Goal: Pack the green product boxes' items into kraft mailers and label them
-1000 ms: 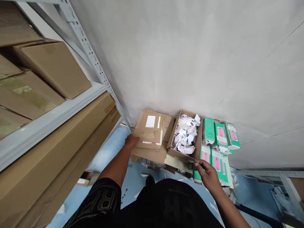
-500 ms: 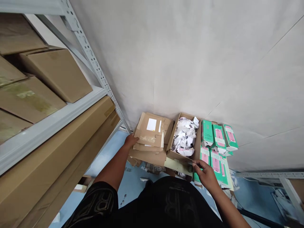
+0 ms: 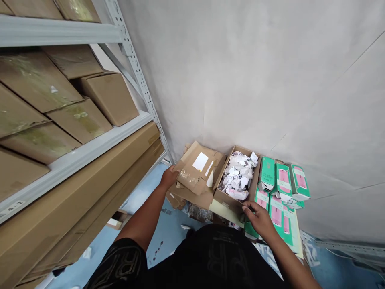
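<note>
My left hand (image 3: 169, 177) is closed on the left edge of a flattened cardboard box (image 3: 190, 167) that bears a white label and clear tape. This piece lies askew and slightly raised over more flat cardboard (image 3: 197, 198). To its right stands an open cardboard box (image 3: 229, 201) filled with crumpled white paper (image 3: 239, 173). By that box's front right corner is my right hand (image 3: 259, 217), its thumb and fingers drawn together. What they pinch, if anything, I cannot make out. Green and pink boxes (image 3: 276, 212) lie just beyond the right hand.
A grey metal shelf (image 3: 132, 126) with several brown cartons (image 3: 110, 96) rises on the left. Long cartons (image 3: 120, 172) lie beneath it. A pale wall (image 3: 240, 80) stands behind the table (image 3: 226, 210). Clear plastic wrap (image 3: 198, 212) and scraps are below, near the blue floor (image 3: 159, 237).
My left hand has lifted and turned the labelled cardboard, so it now sits tilted over the pieces below. My right hand stays by the box corner. The view has swung left.
</note>
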A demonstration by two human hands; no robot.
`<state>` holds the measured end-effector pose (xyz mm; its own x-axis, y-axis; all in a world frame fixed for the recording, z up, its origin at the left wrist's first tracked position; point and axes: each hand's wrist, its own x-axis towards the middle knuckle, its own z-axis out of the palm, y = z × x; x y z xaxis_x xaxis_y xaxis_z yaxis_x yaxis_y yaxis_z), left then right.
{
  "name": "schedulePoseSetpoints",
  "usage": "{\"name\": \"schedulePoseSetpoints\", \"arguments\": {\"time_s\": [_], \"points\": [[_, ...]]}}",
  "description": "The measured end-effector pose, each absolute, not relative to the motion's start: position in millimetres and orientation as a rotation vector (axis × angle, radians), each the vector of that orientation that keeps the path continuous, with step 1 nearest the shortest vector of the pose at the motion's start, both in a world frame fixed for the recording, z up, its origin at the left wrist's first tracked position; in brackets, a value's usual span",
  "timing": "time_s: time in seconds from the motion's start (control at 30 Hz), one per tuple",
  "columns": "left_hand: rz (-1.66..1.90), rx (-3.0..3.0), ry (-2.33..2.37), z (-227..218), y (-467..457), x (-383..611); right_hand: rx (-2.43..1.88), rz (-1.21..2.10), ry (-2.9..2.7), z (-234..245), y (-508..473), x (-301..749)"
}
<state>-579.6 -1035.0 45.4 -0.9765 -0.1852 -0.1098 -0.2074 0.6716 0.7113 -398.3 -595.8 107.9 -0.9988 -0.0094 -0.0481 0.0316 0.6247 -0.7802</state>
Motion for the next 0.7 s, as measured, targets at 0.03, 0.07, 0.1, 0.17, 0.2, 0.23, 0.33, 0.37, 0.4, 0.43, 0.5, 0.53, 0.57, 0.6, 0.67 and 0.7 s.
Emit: {"name": "schedulePoseSetpoints", "arguments": {"time_s": [0.03, 0.07, 0.1, 0.17, 0.2, 0.23, 0.33, 0.37, 0.4, 0.43, 0.5, 0.53, 0.57, 0.6, 0.67, 0.7], "points": [[1.273, -0.314, 2.838, 51, -1035, -577, 0.021, -1.345, 2.785, 108, -596, -398], [1.317, -0.289, 2.827, 56, -1036, -575, 0.022, -1.35, 2.78, 108, -597, -397], [1.344, -0.26, 2.818, 61, -1036, -574, 0.021, -1.355, 2.775, 107, -598, -396], [1.371, -0.196, 2.809, 69, -1037, -574, 0.021, -1.37, 2.771, 106, -603, -394], [1.381, -0.165, 2.811, 73, -1038, -574, 0.024, -1.379, 2.773, 105, -605, -393], [1.393, -0.137, 2.815, 75, -1038, -575, 0.029, -1.387, 2.777, 104, -608, -391], [1.457, -0.098, 2.813, 80, -1039, -577, 0.046, -1.391, 2.8, 102, -618, -386], [1.488, -0.092, 2.798, 81, -1039, -577, 0.049, -1.384, 2.81, 101, -621, -384], [1.523, -0.081, 2.778, 83, -1040, -577, 0.05, -1.375, 2.82, 100, -624, -382], [1.563, -0.062, 2.752, 85, -1040, -578, 0.049, -1.363, 2.83, 99, -626, -380], [1.66, -0.018, 2.683, 89, -1041, -578, 0.051, -1.339, 2.848, 98, -629, -377], [1.716, 0.0, 2.642, 90, -1042, -579, 0.056, -1.331, 2.855, 97, -630, -375], [1.771, 0.009, 2.602, 92, -1043, -581, 0.064, -1.329, 2.862, 97, -631, -374], [1.823, 0.011, 2.561, 93, -1044, -583, 0.075, -1.329, 2.868, 97, -632, -373], [1.92, -0.01, 2.481, 93, -1046, -587, 0.093, -1.332, 2.875, 96, -635, -372], [1.968, -0.029, 2.436, 93, -1047, -590, 0.095, -1.33, 2.873, 96, -636, -372]]}}
